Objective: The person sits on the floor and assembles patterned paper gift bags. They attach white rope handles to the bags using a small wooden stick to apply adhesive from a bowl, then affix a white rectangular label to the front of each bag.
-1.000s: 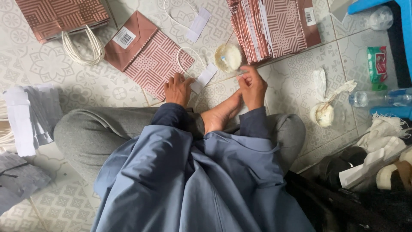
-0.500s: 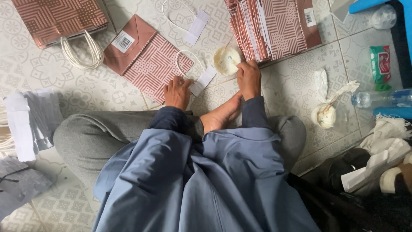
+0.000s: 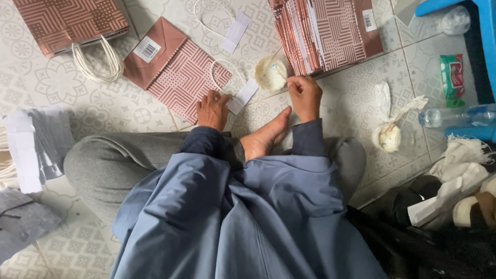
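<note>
Fingers, left: my left hand (image 3: 213,109) lies flat, fingers together, pressing down the near edge of the flat pink patterned bag (image 3: 178,75) on the tiled floor (image 3: 330,103).
Fingers, right: my right hand (image 3: 305,95) has its fingertips pinched together on something too small to make out, just beside the little glue tub (image 3: 270,74).
Bag: flattened, tilted, folded base with a sticker label at its far end.
Handle: a white cord handle (image 3: 227,77) with a white paper tab lies on the bag's corner, right by my left fingertips.
Stack: more flat bags (image 3: 330,31) fanned out beyond my right hand.
Me: cross-legged, bare foot (image 3: 266,135) between my wrists.
</note>
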